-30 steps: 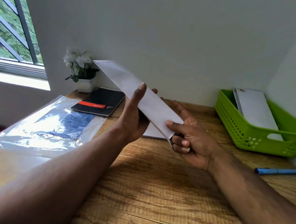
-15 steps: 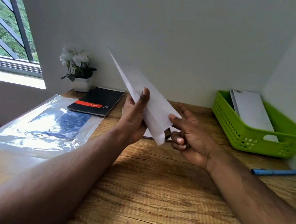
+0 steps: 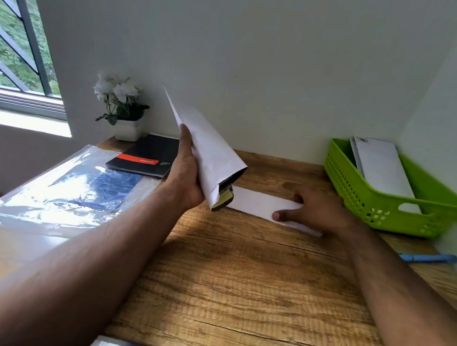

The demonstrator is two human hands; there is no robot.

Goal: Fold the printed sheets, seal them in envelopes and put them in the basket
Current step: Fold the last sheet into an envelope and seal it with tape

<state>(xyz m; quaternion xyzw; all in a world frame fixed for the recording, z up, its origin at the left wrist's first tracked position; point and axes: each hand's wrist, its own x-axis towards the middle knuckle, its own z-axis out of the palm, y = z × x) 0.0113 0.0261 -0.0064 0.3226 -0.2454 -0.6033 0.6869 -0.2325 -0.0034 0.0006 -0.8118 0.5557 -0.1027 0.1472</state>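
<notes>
— Where are my hands right now?

— My left hand [image 3: 186,175] is raised over the wooden desk [image 3: 239,285], fingers and thumb wrapped round a white envelope [image 3: 210,148]. I hold it tilted, its closed end pointing up toward the wall and its open mouth facing down and toward me. The mouth bulges open, and a yellowish strip shows along its inner edge.

— And the right?

— My right hand [image 3: 316,209] lies on a folded white sheet [image 3: 260,204] that rests flat on the desk, just beyond the envelope's mouth. The thumb sits on the sheet's near edge and the fingers reach over its far side; they look curled round the paper, pinching it, though I cannot tell how firmly. The sheet has not left the desk.

— How close are the two?

— The envelope's mouth hangs just above the left end of the sheet, nearly touching; whether they meet I cannot tell.

— The basket?

— The green basket [image 3: 359,191] stands at the right rear corner of the desk, against the wall, with white envelopes [image 3: 381,165] leaning inside it.

— Anything else on the desk?

— A blue pen [image 3: 428,258] near the right edge, in front of the basket. On the left, a clear plastic sleeve [image 3: 60,193], a black notebook [image 3: 145,155] with a red band, and a small white pot of white flowers [image 3: 122,106] by the window [image 3: 14,40].
</notes>
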